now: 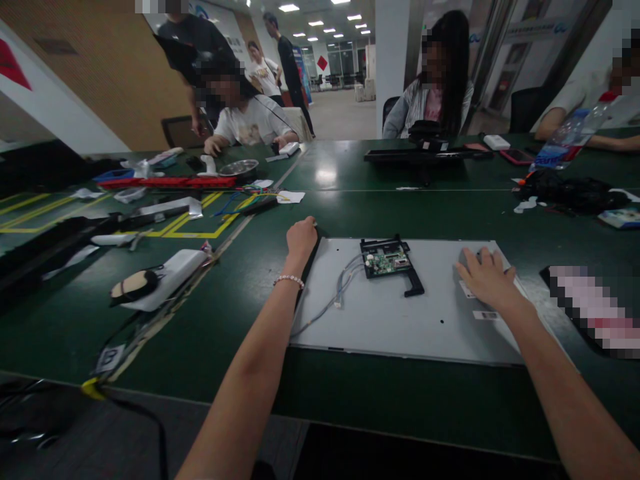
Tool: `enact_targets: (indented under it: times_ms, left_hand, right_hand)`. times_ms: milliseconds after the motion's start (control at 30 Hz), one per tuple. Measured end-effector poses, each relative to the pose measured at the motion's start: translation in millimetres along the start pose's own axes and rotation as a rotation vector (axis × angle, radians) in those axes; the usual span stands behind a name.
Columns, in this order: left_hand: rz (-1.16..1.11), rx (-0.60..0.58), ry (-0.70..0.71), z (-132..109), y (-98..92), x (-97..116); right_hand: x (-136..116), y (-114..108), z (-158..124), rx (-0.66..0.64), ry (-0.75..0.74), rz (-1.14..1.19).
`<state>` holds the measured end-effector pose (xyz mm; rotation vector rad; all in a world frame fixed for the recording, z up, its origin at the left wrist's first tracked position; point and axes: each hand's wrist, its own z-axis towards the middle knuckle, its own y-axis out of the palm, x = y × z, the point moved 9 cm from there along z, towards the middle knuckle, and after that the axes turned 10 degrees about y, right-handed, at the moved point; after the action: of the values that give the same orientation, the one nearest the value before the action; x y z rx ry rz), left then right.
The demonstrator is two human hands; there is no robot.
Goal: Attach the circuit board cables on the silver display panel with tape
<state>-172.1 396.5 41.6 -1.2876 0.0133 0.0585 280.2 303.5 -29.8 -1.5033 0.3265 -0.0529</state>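
A grey metal panel (400, 320), the back of a flat screen, lies face down on the green table (350, 207) before me. A small green circuit board (387, 260) in a black bracket sits near its far edge, with thin grey wires (340, 293) running left from it. My left hand (301, 239) is closed around the panel's far left corner and its black edge strip. My right hand (484, 275) lies flat on the panel's right side, fingers spread, holding nothing.
A white device with a black pad (150, 283) lies at left among cables and yellow floor-tape lines. A black bar (420, 157) and a metal bowl (239, 167) sit farther back. Black bags (570, 190) are at right. Other people sit across the table.
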Motion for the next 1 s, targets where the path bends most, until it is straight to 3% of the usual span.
enact_targets:
  times_ms: [67, 233, 333, 600, 767, 900, 1000]
  left_hand:
    - [-0.007, 0.007, 0.009, -0.1, -0.1, 0.9]
    - [-0.012, 0.025, 0.029, -0.5, 1.2, 3.2]
    - [-0.011, 0.025, 0.029, -1.2, 1.7, 4.5]
    - [-0.044, 0.046, 0.049, -1.7, 2.0, 8.9]
    - [-0.094, 0.142, 0.165, -1.6, -3.9, 18.7]
    - [-0.156, 0.149, 0.219, 4.2, -12.2, 25.5]
    - [-0.253, 0.114, 0.342, 6.8, -22.2, 43.7]
  right_hand:
    - [-16.0, -8.6, -3.0, -0.013, -0.085, 0.059]
    - [-86.9, -34.1, -39.7, -0.143, -0.560, 0.323]
    - [-108.7, -41.0, -59.3, -0.184, -0.686, 0.393]
    - [-110.2, -38.8, -64.7, -0.223, -0.722, 0.412]
    - [-112.1, -40.3, -69.0, -0.341, -0.704, 0.394]
    - [-114.5, -41.7, -74.5, -0.422, -0.718, 0.372]
    - [-114.7, -40.8, -75.5, -0.456, -0.710, 0.361]
